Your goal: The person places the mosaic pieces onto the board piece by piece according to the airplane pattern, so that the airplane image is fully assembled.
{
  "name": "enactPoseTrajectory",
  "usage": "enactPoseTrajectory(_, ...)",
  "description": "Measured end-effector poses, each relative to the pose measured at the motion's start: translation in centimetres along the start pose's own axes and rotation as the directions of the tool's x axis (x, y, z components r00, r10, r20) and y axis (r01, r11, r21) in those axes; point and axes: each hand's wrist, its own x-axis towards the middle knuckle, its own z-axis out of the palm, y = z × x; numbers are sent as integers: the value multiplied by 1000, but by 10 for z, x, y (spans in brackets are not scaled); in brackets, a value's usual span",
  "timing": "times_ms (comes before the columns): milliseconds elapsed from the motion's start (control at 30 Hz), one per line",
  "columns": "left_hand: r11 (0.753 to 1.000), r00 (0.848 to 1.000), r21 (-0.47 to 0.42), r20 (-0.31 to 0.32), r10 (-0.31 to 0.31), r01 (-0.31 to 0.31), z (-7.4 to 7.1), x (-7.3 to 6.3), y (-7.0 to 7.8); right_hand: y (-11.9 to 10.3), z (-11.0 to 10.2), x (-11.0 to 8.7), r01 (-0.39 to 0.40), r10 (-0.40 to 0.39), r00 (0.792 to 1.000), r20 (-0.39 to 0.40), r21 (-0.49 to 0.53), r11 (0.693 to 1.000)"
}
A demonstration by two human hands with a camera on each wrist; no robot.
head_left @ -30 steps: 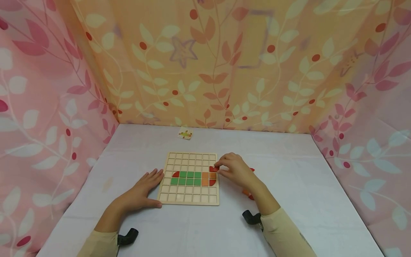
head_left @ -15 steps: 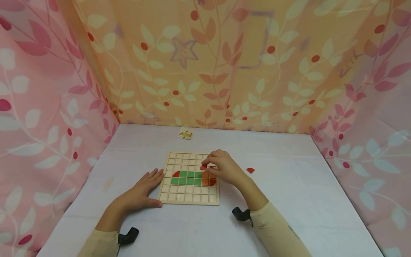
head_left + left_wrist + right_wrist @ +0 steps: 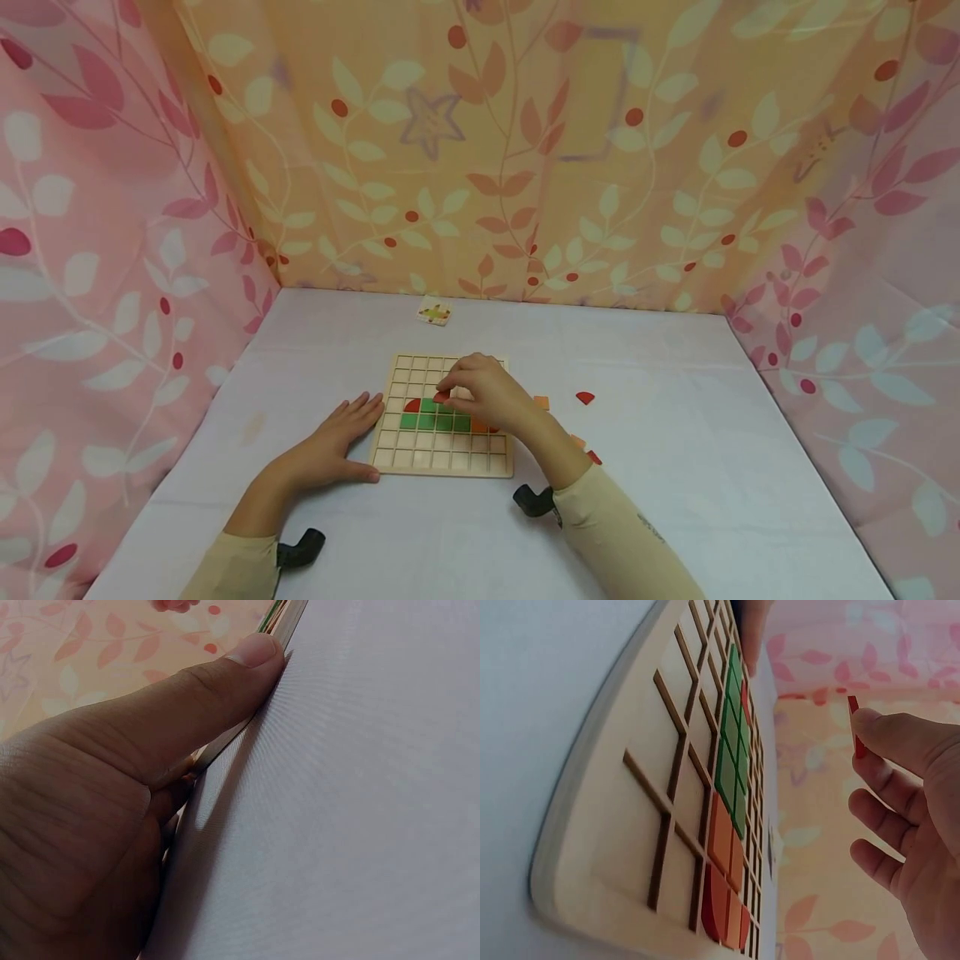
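Observation:
A wooden grid board [image 3: 442,463] lies on the table. Two rows of green tiles [image 3: 425,422] and orange tiles [image 3: 721,829] fill its middle, with a red quarter-round tile [image 3: 412,406] at the left end and red ones [image 3: 714,904] at the right end. My right hand [image 3: 487,390] pinches another red quarter-round tile [image 3: 857,727] between thumb and forefinger, above the green tiles and apart from the board in the right wrist view. My left hand [image 3: 337,446] lies spread along the board's left edge, its thumb [image 3: 217,690] touching that edge.
Loose red quarter-round tiles [image 3: 585,398] and orange tiles [image 3: 542,403] lie on the white table [image 3: 675,433] right of the board, some partly behind the right forearm. A small patterned card [image 3: 434,311] lies behind the board. Patterned curtains [image 3: 480,167] enclose the table.
My right hand has moved left across the board, from its right edge to above the green tiles, carrying the red quarter-round tile. My left hand has stayed at the board's edge.

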Motion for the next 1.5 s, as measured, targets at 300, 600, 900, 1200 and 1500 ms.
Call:
enactPoseTrajectory(300,1000,1000,-3,3,14,-14,-1,0,-1,-12,15,17,65,-65,998,-2,-37,997)
enactPoseTrajectory(600,999,1000,-14,-2,30,-30,0,-3,-2,-19,34,32,72,-70,997,39,-62,995)
enactPoseTrajectory(900,998,998,-12,-21,56,-56,0,-4,-1,-23,52,43,36,-32,996,83,-46,998)
enactPoseTrajectory(1200,999,999,5,3,40,-40,-3,0,-1,-25,64,47,-9,17,994,109,-73,997)
enactPoseTrajectory(1500,999,999,3,-2,51,-51,-2,-1,-2,-25,77,50,-40,50,992,120,-78,996)
